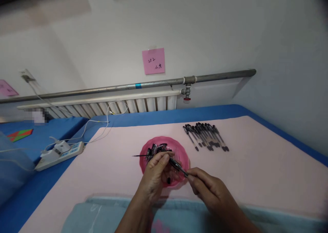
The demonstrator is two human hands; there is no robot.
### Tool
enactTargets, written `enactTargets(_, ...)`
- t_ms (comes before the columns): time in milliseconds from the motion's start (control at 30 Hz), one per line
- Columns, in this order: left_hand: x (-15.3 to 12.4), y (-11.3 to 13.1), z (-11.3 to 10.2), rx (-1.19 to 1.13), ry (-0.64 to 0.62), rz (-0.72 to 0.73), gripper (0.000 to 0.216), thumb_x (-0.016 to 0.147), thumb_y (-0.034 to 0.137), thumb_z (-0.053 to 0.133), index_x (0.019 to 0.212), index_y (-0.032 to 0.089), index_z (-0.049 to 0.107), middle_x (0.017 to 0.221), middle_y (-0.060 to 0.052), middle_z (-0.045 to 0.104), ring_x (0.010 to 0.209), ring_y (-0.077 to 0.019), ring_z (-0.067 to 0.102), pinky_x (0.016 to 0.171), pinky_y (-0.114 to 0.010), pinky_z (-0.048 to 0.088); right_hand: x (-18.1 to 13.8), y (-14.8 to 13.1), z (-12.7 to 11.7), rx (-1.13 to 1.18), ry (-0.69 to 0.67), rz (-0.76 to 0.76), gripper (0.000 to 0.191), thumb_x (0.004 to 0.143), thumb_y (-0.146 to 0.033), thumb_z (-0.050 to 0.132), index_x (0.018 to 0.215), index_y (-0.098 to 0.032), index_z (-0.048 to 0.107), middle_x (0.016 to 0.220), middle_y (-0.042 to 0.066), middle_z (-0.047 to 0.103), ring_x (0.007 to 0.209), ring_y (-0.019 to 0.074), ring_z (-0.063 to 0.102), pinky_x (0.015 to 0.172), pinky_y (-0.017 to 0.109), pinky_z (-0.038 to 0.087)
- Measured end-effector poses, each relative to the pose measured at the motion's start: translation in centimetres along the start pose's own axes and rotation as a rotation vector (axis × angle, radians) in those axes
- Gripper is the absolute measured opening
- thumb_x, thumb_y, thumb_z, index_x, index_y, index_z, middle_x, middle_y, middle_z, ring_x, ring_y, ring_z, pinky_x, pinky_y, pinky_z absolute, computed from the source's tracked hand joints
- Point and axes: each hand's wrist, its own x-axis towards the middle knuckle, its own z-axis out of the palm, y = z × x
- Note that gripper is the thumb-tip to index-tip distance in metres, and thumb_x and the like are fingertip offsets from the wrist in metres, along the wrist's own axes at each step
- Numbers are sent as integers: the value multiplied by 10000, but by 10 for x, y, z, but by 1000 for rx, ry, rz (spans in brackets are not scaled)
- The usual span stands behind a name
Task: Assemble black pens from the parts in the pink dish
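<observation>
Over a pink scalloped bowl [188, 164], both of my hands are closed on pen parts. My left hand [155, 169] pinches a thin dark pen refill [140, 155], whose tip points left. From the right side of those fingers runs a black pen [176, 164], slanting down to my right hand [208, 186], which grips its lower end. My left fingers hide whether refill and pen are joined. Inside the bowl lie several black caps and clear pen parts [155, 149], partly covered by my left hand.
Several black capped pens [205, 135] lie in a row on the pink table cover [256, 164], right of the bowl. A light-blue cloth [102, 212] runs along the near edge. On the left are a power strip [64, 156] and white cables. Behind stands a radiator [143, 103].
</observation>
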Motion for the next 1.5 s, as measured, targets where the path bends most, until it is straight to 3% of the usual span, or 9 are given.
enactTargets(200,-2,2,0,27,-48,-4,317,723,325,673,953,107,668,763,-87,683,551,-130,609,542,-238,476,2,3,0,42,21,20,282,860,-394,407,787,-189,587,551,-41,452,472,110,427,437,208,337)
enactTargets(467,-1,0,-4,47,-60,-12,270,723,244,671,959,113,676,816,-90,686,587,-134,620,581,-247,483,-2,-5,1,-124,102,-89,259,866,-360,384,813,-202,583,558,-32,494,515,134,488,501,227,387)
enactTargets(733,-2,1,-4,59,-56,-11,316,631,157,733,943,141,683,822,-66,684,579,-120,610,587,-243,479,-1,2,1,-97,59,-52,279,878,-380,375,845,-194,581,570,-31,501,503,129,485,483,220,393)
enactTargets(1133,-1,-2,-5,44,-84,7,308,646,158,723,950,143,678,877,-78,684,608,-115,613,590,-241,485,-3,-3,1,-209,139,-232,203,878,-298,405,824,-213,582,630,-6,613,545,134,558,517,198,425)
enactTargets(1367,3,-1,-11,-23,-52,55,301,658,139,710,955,139,662,881,-70,682,604,-109,609,565,-225,496,-3,4,0,-248,119,-230,203,896,-294,391,892,-218,579,740,12,657,641,147,608,597,216,450)
enactTargets(1500,5,8,-16,-35,17,80,268,650,132,712,912,126,659,892,-80,687,648,-124,625,593,-229,513,-1,6,-5,-314,110,-208,203,883,-314,414,846,-221,590,709,18,640,606,156,589,568,243,442)
